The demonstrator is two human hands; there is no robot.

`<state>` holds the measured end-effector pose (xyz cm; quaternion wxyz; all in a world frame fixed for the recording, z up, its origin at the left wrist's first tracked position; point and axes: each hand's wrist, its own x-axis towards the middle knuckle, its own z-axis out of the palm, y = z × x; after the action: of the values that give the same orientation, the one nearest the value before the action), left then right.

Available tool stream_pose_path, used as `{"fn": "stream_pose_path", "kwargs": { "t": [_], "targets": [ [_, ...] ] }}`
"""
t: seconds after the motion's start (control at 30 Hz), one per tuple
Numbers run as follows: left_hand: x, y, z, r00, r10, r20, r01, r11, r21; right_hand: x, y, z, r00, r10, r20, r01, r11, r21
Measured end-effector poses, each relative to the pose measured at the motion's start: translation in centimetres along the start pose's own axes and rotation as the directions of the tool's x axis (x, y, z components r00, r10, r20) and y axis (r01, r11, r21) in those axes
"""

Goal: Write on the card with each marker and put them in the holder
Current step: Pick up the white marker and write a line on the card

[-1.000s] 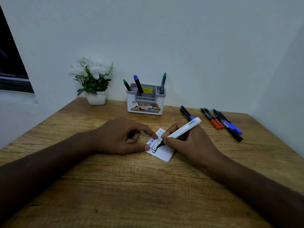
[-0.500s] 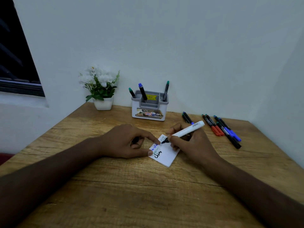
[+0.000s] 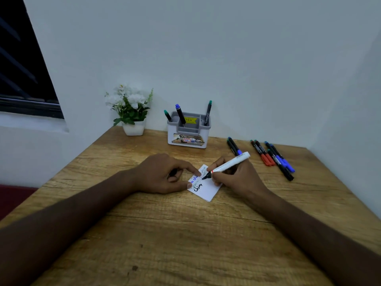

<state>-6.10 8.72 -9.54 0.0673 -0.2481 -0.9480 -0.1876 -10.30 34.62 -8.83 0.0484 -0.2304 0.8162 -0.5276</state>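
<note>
the right hand (image 3: 239, 176) pinches the white marker (image 3: 228, 165), its tip on the card (image 3: 206, 187) and its long axis slanting up and right. the left hand (image 3: 165, 173) presses the card's left edge to the counter (image 3: 165, 234), fingers curled around what looks like a dark cap. the holder (image 3: 188, 134) stands beyond both hands, slightly left of the card, so the marker likely travels forward to it.

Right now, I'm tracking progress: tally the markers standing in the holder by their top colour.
green-topped markers: 2
blue-topped marker: 1
Total: 3 in the holder
</note>
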Motion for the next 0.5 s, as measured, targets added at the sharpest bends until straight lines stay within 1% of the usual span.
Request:
{"fn": "stream_pose_path", "kwargs": {
  "t": [0.17,0.5],
  "targets": [
    [0.2,-0.5,0.1,1.0,0.009,0.012,-0.01,1.0,0.016,0.3,0.3,0.1,0.999,0.004,-0.038,-0.004,1.0,0.015],
    [0.6,-1.3,0.4,0.999,0.036,0.011,-0.037,0.999,0.008,0.9,1.4,0.3,0.999,-0.038,0.019,0.04,0.996,-0.083]
  ]
}}
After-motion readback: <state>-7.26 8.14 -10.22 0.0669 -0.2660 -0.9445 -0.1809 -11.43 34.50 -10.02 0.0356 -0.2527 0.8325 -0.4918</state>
